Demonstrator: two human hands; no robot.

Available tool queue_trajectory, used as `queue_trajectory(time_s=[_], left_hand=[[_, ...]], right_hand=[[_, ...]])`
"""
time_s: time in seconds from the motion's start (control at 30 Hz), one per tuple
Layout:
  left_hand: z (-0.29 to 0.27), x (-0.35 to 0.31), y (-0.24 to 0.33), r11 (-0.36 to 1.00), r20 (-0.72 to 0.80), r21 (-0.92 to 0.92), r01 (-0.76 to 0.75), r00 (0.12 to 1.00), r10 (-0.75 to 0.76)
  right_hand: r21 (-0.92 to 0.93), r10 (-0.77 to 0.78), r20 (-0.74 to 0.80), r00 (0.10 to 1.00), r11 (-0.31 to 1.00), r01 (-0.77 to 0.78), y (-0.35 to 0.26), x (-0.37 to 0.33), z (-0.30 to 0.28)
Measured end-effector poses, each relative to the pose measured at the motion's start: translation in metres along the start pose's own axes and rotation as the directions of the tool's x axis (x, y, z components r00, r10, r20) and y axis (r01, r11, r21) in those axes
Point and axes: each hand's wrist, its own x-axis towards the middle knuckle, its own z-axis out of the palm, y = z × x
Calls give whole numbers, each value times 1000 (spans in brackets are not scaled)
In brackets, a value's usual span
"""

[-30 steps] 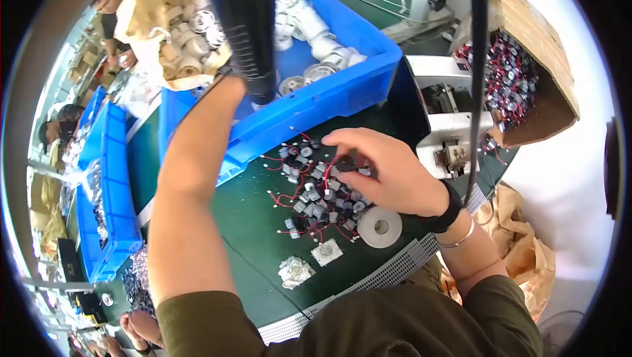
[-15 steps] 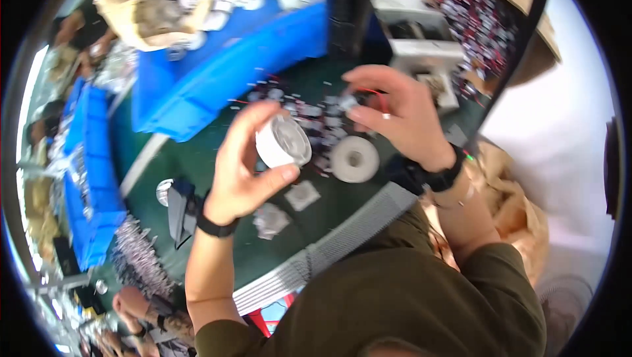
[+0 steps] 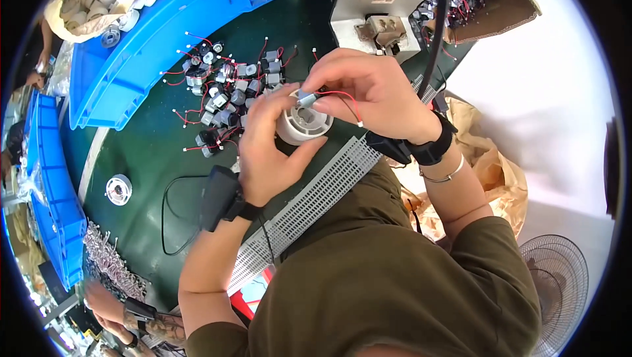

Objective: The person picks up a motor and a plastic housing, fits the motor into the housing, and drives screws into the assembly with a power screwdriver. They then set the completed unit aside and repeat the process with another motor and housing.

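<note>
My left hand (image 3: 266, 149) is wrapped round a white round plastic housing (image 3: 296, 134), its open face turned up. Pinched between the fingertips of my right hand (image 3: 378, 97) is a small grey motor (image 3: 307, 99), right over the housing's opening. Red and dark wires (image 3: 349, 99) trail from the motor to a small white plug beside the right palm. Whether the motor touches the housing's inside, I cannot tell. Just beyond my left hand, a loose pile of similar wired motors (image 3: 227, 97) lies on the green table (image 3: 148, 159).
Blue bins (image 3: 131, 87) stand at the left; a bag of white housings (image 3: 99, 1) is far left. Another white housing (image 3: 118, 190) lies nearby. A metal fixture (image 3: 378, 18) and a box of motors (image 3: 507, 1) are far right. A co-worker's hands (image 3: 108, 307) show lower left.
My right hand has brought the motor leftward, from apart to over the housing. The two hands are now close together. The view has shifted, and the white disc by the pile no longer shows.
</note>
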Motion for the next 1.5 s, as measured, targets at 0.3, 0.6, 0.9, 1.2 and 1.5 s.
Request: queue_trajectory(time_s=[0.3, 0.6, 0.9, 1.2, 1.5], left_hand=[[-15, 9, 8, 982, 18, 173, -71, 997, 69], [-13, 3, -2, 999, 85, 19, 26, 996, -28], [-15, 0, -9, 994, 45, 76, -81, 996, 78], [-17, 6, -6, 966, 125, 123, -228, 969, 213], [-22, -3, -14, 972, 135, 133, -192, 975, 175]], right_hand=[[-232, 51, -33, 998, 971, -57, -6, -2, 5], [-503, -55, -2, 998, 863, 47, -7, -2, 25], [-591, -242, 208, 948, 741, 319, -20, 25, 7], [192, -417, 8, 909, 892, 408, -97, 163, -3], [1, -418, -436, 797, 885, 465, -96, 56, -45]])
